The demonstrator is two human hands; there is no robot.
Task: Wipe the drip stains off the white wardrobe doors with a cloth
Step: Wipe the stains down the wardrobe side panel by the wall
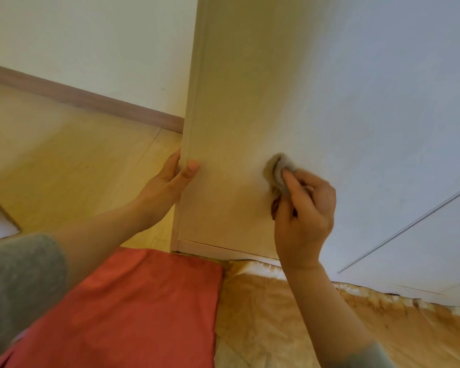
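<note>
— Two hands at work?
— Yes. At nine o'clock the left hand [173, 179] grips the wardrobe door [250, 102] by its edge. Towards three o'clock the right hand [303, 219] pinches a balled cloth [278, 171] against the lower panel.
— Much left?
— I'd guess midway; I can't make out any drips.

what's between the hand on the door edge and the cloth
In the head view, only bare wardrobe door lies between the left hand gripping its edge and the cloth held by the right hand; no clear stain shows there.
</note>
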